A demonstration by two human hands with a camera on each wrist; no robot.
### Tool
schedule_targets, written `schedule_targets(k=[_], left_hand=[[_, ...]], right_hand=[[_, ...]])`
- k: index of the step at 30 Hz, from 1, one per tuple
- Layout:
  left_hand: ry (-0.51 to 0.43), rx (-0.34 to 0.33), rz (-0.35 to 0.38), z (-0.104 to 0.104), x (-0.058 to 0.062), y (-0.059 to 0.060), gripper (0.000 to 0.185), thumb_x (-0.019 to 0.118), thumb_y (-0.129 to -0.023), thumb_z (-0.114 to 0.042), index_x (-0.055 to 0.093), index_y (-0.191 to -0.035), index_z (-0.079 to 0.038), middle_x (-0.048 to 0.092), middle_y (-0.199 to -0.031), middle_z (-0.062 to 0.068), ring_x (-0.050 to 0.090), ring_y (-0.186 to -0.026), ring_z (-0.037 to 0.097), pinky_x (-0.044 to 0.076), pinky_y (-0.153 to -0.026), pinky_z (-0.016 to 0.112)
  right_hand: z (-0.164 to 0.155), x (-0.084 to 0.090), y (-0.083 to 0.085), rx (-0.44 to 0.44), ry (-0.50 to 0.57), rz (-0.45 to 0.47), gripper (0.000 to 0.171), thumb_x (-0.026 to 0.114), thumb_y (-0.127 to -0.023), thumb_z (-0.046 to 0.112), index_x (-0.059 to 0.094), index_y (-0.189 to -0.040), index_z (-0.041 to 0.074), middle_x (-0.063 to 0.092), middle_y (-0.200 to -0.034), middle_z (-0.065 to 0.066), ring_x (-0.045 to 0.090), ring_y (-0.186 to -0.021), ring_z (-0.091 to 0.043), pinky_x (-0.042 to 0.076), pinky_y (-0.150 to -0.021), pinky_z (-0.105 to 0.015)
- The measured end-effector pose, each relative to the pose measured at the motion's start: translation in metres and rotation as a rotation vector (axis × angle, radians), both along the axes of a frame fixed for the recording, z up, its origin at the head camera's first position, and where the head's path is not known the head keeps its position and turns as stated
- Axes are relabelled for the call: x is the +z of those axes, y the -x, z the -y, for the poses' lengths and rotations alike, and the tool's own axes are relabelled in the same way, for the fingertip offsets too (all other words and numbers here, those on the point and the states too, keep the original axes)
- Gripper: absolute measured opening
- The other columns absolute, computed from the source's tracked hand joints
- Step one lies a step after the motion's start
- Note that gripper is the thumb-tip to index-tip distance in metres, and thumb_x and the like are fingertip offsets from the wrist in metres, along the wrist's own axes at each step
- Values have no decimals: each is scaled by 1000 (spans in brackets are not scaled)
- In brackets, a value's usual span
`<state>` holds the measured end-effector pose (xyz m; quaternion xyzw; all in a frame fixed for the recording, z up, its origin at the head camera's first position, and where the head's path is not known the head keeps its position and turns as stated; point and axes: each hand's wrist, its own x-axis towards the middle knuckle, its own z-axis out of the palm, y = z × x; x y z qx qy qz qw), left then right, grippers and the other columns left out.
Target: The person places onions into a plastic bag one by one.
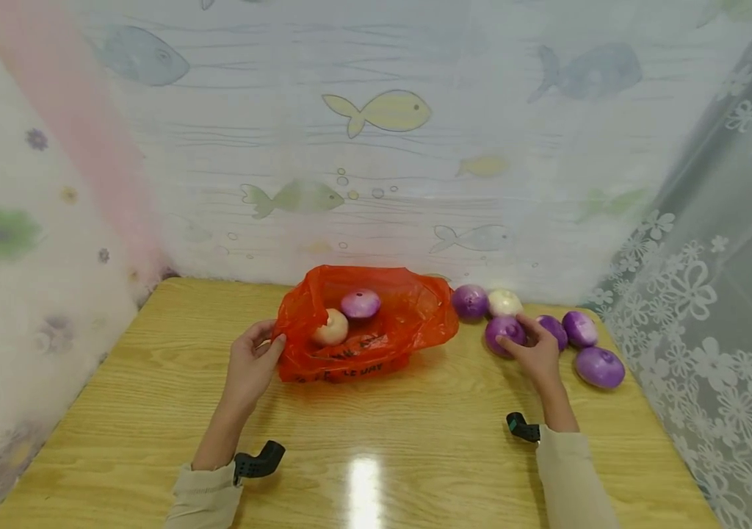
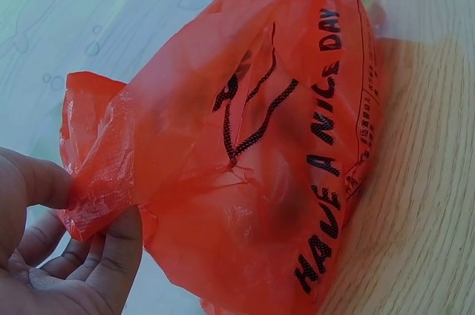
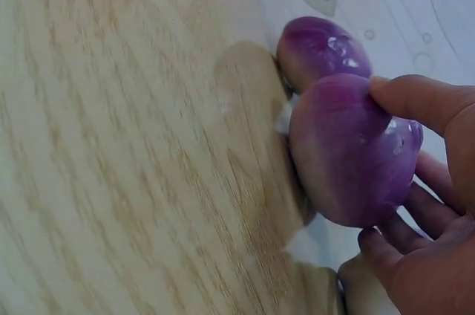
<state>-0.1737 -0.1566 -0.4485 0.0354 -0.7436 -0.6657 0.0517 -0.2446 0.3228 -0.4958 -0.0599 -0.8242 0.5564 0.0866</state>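
Note:
My left hand [image 1: 252, 365] pinches the left edge of a red plastic bag [image 1: 349, 367], which lies with its mouth spread wide. In the left wrist view, thumb and fingers hold a fold of the bag [image 2: 245, 151], printed with black lettering. A purple-and-white onion [image 1: 360, 303] and a pale onion [image 1: 333, 328] sit inside it. Over on the right, my right hand [image 1: 540, 356] grips a purple onion [image 3: 352, 151], thumb on one side and fingertips on the other. Behind that onion are another purple onion [image 1: 471, 302] and a white one [image 1: 504, 303].
Several more purple onions lie just right of my right hand, among them one [image 1: 580, 328] near the back and one [image 1: 600, 367] closer to the table's right edge. A patterned curtain [image 1: 376, 162] hangs behind the wooden table [image 1: 416, 441].

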Motion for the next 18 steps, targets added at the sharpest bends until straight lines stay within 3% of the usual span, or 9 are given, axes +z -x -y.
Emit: schedule_targets(k=[7, 18], left_hand=[[0, 1, 3, 1, -4, 3, 35, 54, -105, -6, 52, -138, 4, 55, -131, 23, 64, -94, -3, 54, -82, 14], [-13, -9, -2, 1, -8, 6, 35, 54, -105, -6, 52, -138, 5, 55, -131, 23, 64, -95, -3, 54, -82, 14]], right_hand=[[-1, -3, -1, 34, 8, -2, 71, 76, -89, 0, 40, -149, -10, 43, -153, -28, 37, -146, -35, 30, -121, -39], [-5, -1, -3, 84, -68, 91, 86, 79, -89, 11, 28, -157, -4, 31, -161, -27, 33, -148, -40, 30, -120, -50]])
